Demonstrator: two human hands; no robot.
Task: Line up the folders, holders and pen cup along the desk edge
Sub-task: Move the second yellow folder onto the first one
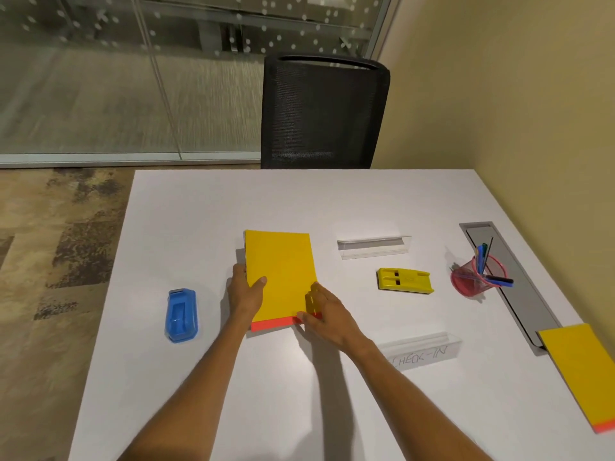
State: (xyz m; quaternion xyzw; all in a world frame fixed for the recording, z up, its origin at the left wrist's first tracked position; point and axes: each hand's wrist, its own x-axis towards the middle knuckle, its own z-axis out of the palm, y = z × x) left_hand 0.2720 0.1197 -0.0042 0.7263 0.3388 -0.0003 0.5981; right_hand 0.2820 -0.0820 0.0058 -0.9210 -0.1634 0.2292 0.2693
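Both forearms reach forward over the white desk [199,211]. The left hand [244,292] clamps the yellow folder [281,271] at its left edge, thumb on the cover; the right hand [327,316] pinches its near right corner. The flat, matte folder with a red strip lies mid-desk. A pink mesh pen cup [474,277] stands well apart, right.

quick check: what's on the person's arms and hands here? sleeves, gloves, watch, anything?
Nothing worn that shows. The left hand and right hand are bare: no gloves, rings or wristbands visible. Both forearms are bare down to the bottom frame edge, so no sleeve, watch or marking is in view.
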